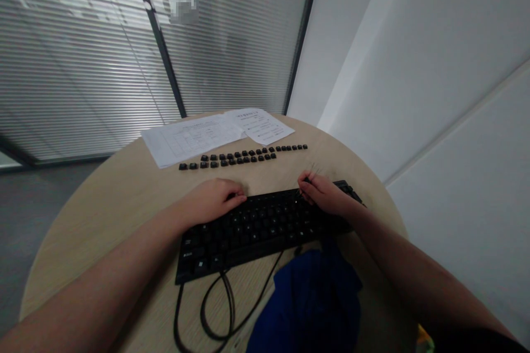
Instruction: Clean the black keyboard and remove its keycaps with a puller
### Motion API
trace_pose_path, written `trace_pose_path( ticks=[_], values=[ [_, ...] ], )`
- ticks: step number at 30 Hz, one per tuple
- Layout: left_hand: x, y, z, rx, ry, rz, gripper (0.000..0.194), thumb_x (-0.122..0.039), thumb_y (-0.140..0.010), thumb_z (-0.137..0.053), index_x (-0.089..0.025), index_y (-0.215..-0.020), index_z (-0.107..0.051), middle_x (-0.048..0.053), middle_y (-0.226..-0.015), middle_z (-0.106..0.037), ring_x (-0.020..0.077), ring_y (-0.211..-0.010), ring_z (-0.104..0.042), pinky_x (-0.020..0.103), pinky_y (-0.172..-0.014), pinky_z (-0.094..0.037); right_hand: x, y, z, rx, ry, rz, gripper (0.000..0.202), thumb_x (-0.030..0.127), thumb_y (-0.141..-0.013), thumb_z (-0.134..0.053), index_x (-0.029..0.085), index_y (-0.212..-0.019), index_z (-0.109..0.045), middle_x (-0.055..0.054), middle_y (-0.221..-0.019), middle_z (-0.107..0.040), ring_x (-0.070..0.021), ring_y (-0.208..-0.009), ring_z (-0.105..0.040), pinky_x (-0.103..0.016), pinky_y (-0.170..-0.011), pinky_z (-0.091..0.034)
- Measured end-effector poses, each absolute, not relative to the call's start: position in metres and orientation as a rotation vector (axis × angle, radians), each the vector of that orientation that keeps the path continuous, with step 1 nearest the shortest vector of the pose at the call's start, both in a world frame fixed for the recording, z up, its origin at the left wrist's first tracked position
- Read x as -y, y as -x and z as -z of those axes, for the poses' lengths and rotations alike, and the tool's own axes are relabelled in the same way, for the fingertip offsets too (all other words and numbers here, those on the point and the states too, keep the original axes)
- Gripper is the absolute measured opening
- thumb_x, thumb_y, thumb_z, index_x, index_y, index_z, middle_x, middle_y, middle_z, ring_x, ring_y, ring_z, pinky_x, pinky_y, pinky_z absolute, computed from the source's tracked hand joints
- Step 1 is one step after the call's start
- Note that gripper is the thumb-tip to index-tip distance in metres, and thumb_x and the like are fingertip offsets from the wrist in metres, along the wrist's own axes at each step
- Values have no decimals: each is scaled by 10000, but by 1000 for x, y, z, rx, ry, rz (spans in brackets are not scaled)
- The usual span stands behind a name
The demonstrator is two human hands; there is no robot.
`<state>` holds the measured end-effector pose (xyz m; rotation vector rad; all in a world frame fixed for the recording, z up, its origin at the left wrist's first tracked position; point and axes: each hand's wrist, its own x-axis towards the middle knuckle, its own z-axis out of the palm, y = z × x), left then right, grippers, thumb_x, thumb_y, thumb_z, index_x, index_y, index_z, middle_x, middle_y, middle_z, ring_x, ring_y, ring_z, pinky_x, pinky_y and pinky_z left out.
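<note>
Left hand resting on far edge of keyboard, fingers curling, nearly closed. Right hand pinching a thin wire tool over the keys. Keyboard lying on tabletop, loose keycaps lining up beyond.

Hands, forearms bare; black sleeve, right arm.

Passage between keyboard and keycap rows
Papers lie beyond; cable and blue cloth crowd the near side.
</note>
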<state>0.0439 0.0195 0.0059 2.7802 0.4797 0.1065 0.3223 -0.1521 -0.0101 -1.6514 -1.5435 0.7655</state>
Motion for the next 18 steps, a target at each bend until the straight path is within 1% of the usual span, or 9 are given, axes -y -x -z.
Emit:
trace_pose_path(
  ticks=[8,13,16,18],
  values=[
    [-19,-45,-7,-474,-2778,-97,338,-403,-976,-466,-203,-926,-734,66,-914,-744,208,-815,-664,326,-771,-468,156,-314,1,1695,1650,-579,160,361,-954,-498,230,-866,-527,16,-633,-538,-164,-618,-523,-287,-611,-385],
    [-15,-46,-10,-490,-2801,-82,349,-405,-980,-448,-205,-923,-729,66,-902,-741,208,-804,-652,323,-748,-453,157,-312,-3,1755,1660,-543,136,350,-913,-557,232,-845,-558,13,-624,-538,-175,-637,-532,-291,-619,-376],
    [-14,-46,-10,-513,-2799,-72,347,-408,-973,-455,-203,-906,-727,64,-879,-735,202,-781,-643,315,-727,-444,156,-315,3,1708,1637,-588,159,376,-898,-589,230,-846,-554,19,-618,-541,-158,-596,-521,-278,-582,-379],
    [-14,-46,-10,-518,-2798,-80,350,-415,-972,-459,-200,-900,-726,68,-876,-733,203,-780,-642,317,-727,-443,154,-317,9,1569,1598,-660,229,445,-909,-576,233,-845,-520,29,-614,-539,-135,-539,-501,-262,-533,-380]
  ],
)
